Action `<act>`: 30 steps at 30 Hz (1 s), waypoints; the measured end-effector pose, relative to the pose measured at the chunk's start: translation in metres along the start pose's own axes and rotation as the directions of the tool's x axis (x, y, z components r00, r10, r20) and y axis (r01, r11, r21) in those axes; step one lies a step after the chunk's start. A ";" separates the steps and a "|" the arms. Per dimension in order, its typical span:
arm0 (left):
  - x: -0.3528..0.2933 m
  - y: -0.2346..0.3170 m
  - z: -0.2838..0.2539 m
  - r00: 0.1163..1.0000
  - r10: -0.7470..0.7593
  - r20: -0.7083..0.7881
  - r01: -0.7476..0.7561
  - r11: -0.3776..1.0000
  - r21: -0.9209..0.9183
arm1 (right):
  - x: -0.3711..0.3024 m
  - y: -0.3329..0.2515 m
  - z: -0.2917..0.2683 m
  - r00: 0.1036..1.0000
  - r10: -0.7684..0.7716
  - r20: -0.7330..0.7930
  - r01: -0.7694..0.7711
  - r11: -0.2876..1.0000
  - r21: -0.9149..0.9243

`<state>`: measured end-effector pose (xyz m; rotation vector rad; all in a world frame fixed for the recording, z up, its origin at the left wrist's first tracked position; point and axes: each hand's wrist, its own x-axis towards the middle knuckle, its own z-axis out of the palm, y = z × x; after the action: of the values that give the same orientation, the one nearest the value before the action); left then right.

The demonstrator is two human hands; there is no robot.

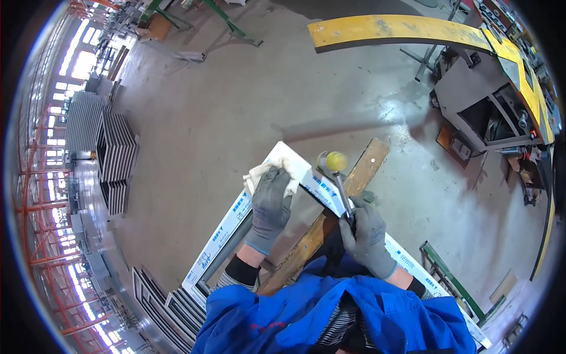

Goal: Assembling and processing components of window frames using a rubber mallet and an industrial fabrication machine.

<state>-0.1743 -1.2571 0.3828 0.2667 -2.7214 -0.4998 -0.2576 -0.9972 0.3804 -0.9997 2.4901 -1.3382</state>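
My left hand (270, 203), in a grey glove, presses a white cloth (259, 172) onto the corner of a white window frame (223, 233) with blue markings. My right hand (368, 236), also gloved, grips the dark handle of a mallet (335, 163) with a yellow head. The mallet head rests at the frame's top corner, just right of the cloth. A wooden plank (361, 171) runs under the frame. My blue jacket sleeves fill the lower edge.
Stacks of grey frames (115, 156) stand at the left on the concrete floor. More white frames (171, 310) lean at lower left. A yellow-edged metal workbench with machinery (492, 97) is at the upper right. Green metal stands (227, 20) are at the top.
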 end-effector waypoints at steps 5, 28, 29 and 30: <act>0.036 -0.005 0.010 0.999 0.031 0.006 -0.030 0.986 -0.167 | 0.004 -0.001 0.004 0.999 0.028 -0.016 -0.028 1.000 -0.004; 0.089 -0.149 0.039 0.663 -0.407 0.628 0.644 0.738 -0.202 | 0.000 -0.005 0.002 0.994 0.108 0.033 -0.108 0.994 -0.015; 0.078 -0.152 0.052 0.657 -0.401 0.639 0.647 0.735 -0.203 | -0.002 -0.006 0.001 0.993 0.119 0.015 -0.119 0.993 -0.008; 0.059 -0.152 0.062 0.562 -0.255 0.787 0.797 0.423 -0.432 | -0.002 -0.008 0.001 0.992 0.123 0.019 -0.123 0.992 -0.009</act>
<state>-0.2339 -1.3925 0.2903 0.9574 -2.5259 -2.2711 -0.2521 -1.0000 0.3853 -0.8415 2.4990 -1.2769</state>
